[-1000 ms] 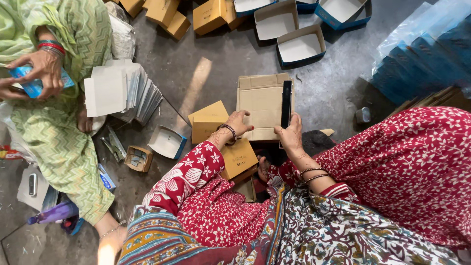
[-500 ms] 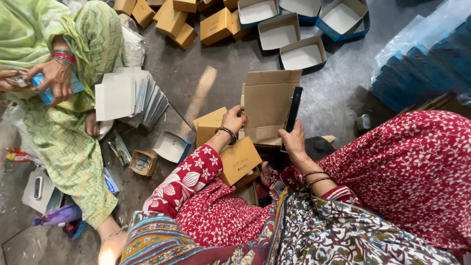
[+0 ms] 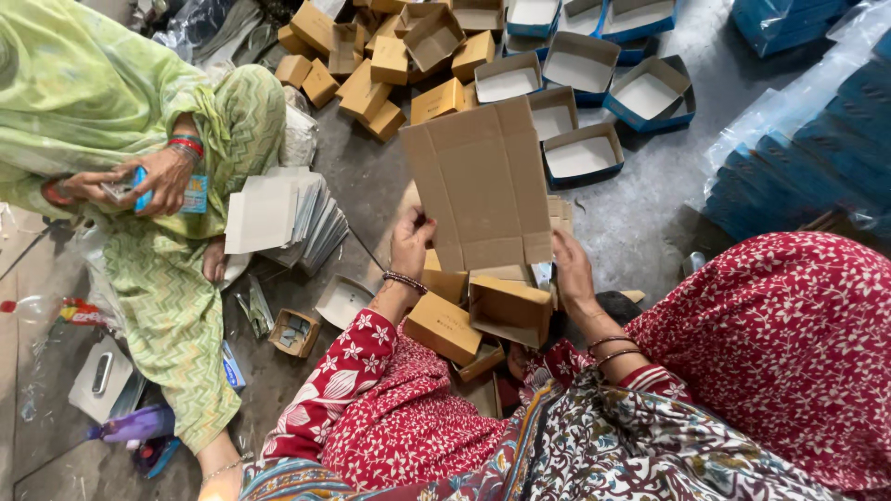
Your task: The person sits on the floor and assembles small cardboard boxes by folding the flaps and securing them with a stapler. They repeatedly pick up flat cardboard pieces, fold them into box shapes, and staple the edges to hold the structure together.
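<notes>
I hold a flat, unfolded brown cardboard box blank (image 3: pixel 483 181) up in front of me with both hands. My left hand (image 3: pixel 411 243) grips its lower left edge, and my right hand (image 3: pixel 572 269) grips its lower right edge. Below the blank, small folded brown cardboard boxes (image 3: pixel 509 311) rest on my lap, one more brown box (image 3: pixel 444 327) by my left wrist. My sleeves are red with a flower print.
A person in green (image 3: pixel 139 176) sits at the left, holding a small blue item. A stack of white flat cards (image 3: pixel 283 218) lies beside them. Brown boxes (image 3: pixel 371 56) and open blue-sided trays (image 3: pixel 580 153) cover the floor ahead. Blue wrapped packs (image 3: pixel 807 158) are at right.
The cardboard blank has been lifted and spread flat between both hands. The dark narrow object seen in my right hand earlier is no longer visible.
</notes>
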